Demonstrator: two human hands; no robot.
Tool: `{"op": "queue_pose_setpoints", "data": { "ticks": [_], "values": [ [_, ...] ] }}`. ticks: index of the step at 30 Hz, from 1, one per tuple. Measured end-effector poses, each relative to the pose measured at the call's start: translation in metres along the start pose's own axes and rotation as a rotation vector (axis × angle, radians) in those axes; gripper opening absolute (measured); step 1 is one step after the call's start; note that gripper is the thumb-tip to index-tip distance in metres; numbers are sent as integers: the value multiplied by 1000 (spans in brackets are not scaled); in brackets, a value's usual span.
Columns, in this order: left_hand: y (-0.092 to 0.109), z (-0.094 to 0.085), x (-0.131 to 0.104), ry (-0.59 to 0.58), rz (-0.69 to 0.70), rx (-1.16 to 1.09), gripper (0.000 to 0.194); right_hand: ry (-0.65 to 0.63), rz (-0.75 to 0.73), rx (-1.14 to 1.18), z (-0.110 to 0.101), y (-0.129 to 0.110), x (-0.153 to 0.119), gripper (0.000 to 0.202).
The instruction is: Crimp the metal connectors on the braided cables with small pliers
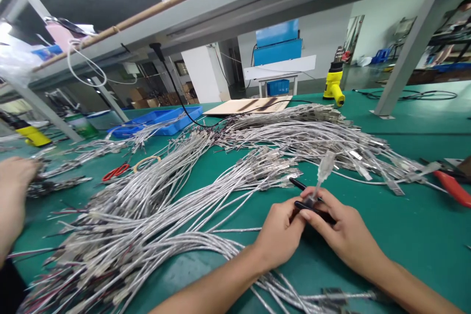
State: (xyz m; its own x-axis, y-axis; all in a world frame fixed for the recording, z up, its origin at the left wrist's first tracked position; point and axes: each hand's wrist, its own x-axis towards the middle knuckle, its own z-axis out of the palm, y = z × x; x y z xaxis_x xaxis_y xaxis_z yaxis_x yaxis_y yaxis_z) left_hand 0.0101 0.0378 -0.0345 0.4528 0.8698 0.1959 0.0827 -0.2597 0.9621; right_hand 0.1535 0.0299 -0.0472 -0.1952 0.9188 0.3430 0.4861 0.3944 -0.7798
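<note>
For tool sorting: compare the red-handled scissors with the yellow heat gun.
The red-handled scissors lie flat on the green mat beside the grey cable bundles; the yellow heat gun stands upright at the far edge. The scissors are slim, the gun bulky with a black top. Neither is touched by the left hand or right hand.

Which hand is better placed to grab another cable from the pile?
Probably left: the left hand is beside the cable pile, while the right hand pinches the black tool.

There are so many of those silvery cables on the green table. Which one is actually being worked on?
The cable end standing up between the left hand and right hand, its clear connector raised above the fingers. All the others lie flat in the heaps.
</note>
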Motion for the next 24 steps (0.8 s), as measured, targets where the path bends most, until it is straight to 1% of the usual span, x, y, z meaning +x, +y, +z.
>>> {"op": "queue_pose_setpoints", "data": {
  "ticks": [3, 5, 8, 11, 13, 15, 18, 20, 24],
  "values": [
    [1, 0, 1, 9, 35, -13, 25, 41, -44, -164, 1, -4, -2, 28],
    [0, 1, 2, 24, 25, 8, 24, 66, -67, -207, 0, -6, -1, 27],
    [-2, 2, 0, 18, -33, 72, 22, 131, -72, -199, -3, -5, 5, 31],
    [-2, 3, -3, -29, -60, 127, 26, 147, -7, -96, -8, -3, 11, 40],
    [-1, 3, -3, -23, -63, 150, 29, 96, 32, 50, -9, -2, 13, 41],
    [-2, 3, -2, 13, -66, 152, 30, 15, 61, 198, -8, -1, 12, 38],
    [-3, 2, -1, 57, -58, 120, 31, -119, 95, 286, -5, 0, 9, 42],
    [-4, 2, 0, 68, -50, 105, 31, -128, 85, 225, -4, 2, 7, 42],
    [-2, 3, -1, 39, -43, 144, 30, 10, 42, -6, -7, 4, 8, 29]
  ]
}}
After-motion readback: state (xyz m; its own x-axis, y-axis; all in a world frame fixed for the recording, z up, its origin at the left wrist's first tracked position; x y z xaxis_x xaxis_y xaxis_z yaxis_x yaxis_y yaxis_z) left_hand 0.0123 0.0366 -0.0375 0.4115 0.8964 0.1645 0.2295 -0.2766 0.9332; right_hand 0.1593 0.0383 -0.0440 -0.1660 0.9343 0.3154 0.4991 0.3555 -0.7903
